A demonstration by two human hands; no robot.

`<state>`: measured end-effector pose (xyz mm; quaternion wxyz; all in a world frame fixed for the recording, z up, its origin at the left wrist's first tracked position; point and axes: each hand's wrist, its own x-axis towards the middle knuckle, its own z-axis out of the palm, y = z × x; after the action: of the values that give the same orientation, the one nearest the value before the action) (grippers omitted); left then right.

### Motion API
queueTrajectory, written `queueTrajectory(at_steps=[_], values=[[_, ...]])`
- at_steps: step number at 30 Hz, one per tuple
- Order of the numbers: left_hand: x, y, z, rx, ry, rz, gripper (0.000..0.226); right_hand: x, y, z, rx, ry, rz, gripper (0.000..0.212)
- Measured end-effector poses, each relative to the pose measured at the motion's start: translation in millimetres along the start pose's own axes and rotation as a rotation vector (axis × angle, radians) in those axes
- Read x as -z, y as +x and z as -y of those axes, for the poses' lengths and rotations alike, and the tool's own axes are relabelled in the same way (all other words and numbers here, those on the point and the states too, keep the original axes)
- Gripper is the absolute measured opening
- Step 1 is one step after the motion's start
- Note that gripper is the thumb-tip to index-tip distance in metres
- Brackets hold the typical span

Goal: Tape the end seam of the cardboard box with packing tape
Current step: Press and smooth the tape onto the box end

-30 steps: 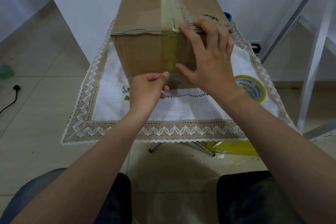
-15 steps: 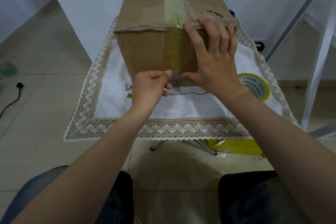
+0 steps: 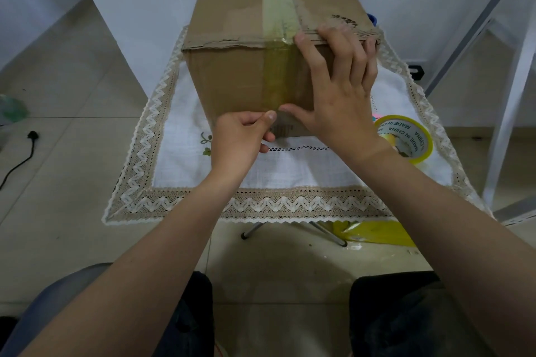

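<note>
A long cardboard box (image 3: 232, 75) stands on a small cloth-covered table. A strip of yellowish clear tape (image 3: 277, 66) runs along its top seam and down the near end face. My right hand (image 3: 336, 87) lies flat on that end face, fingers spread and hooked over the top edge, thumb at the tape's lower end. My left hand (image 3: 242, 136) is curled at the bottom of the strip, thumb pressing against the box near the tape's end. A yellow roll of packing tape (image 3: 406, 136) lies on the cloth to the right, partly behind my right wrist.
The white tablecloth with a lace border (image 3: 203, 206) covers the table. A yellow plastic piece (image 3: 377, 232) lies on the tiled floor under the table edge. White metal legs (image 3: 504, 113) stand at the right. A black plug and cord (image 3: 29, 142) lie on the floor at left.
My right hand has shifted slightly down the end face, thumb lower toward the tape's end. My left hand stays at the bottom of the strip. The view has edged closer.
</note>
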<state>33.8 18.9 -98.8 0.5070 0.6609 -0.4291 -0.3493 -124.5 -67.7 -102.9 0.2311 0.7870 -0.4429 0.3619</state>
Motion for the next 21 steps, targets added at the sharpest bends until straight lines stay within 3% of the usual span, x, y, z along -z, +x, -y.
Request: queueTrajectory(at_steps=[4,12,21], values=[[-0.8,0.2,0.8,-0.015,0.013,-0.002,0.016,2.1,-0.5,0.2,0.006,-0.018,0.013,0.116],[-0.6,0.2,1.0,-0.013,0.018,-0.001,0.016,1.0,4.0,12.0,-0.138,0.107,-0.076,0.073],[-1.1,2.6,6.6,0.016,0.074,0.024,0.016,0.3,-1.0,6.7,-0.044,0.001,-0.011,0.111]])
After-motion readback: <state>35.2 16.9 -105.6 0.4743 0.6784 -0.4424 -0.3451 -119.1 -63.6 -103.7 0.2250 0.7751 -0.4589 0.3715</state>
